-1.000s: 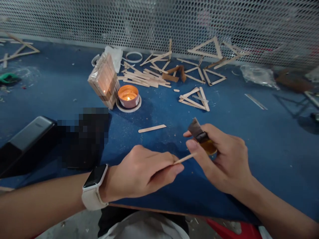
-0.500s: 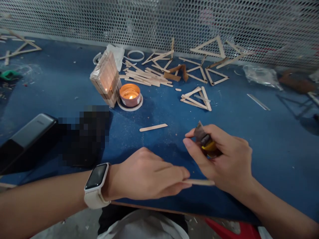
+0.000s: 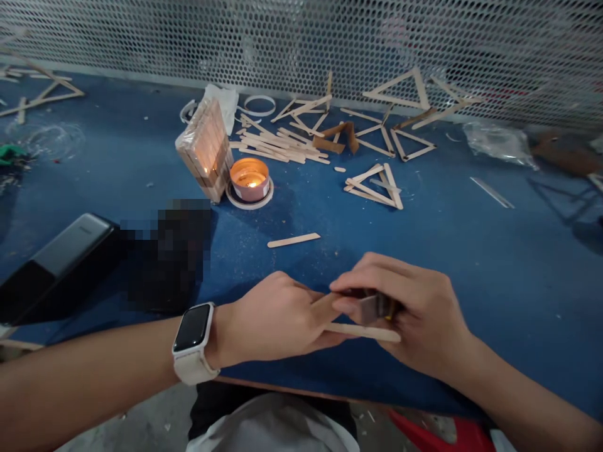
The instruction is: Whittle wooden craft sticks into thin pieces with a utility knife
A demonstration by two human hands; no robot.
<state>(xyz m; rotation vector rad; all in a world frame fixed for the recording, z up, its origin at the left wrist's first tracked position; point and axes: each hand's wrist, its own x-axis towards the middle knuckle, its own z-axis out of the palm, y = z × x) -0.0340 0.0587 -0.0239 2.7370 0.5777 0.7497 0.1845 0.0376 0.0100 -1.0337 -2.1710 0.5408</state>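
Observation:
My left hand (image 3: 287, 320), with a watch on its wrist, is closed on a popsicle stick (image 3: 370, 331) that juts out to the right. My right hand (image 3: 409, 307) grips a utility knife (image 3: 372, 307) with a grey blade and a bit of yellow handle; most of the handle is hidden in the palm. The blade is close above the stick, and whether they touch I cannot tell. The fingertips of both hands meet or nearly meet. Beyond them, a loose popsicle stick (image 3: 294, 240) with one slanted end lies on the blue table (image 3: 471, 270).
A lit candle in a tin (image 3: 249, 181) stands beside a wrapped pack of sticks (image 3: 206, 150). Loose sticks (image 3: 277, 145) and stick triangles (image 3: 377, 186) lie farther back, before a perforated metal screen (image 3: 301, 44). A black and grey device (image 3: 70, 251) is at left.
My right hand has moved left and turned, bringing the knife from upright to over the stick. My left hand has shifted slightly up, and the stick now angles differently.

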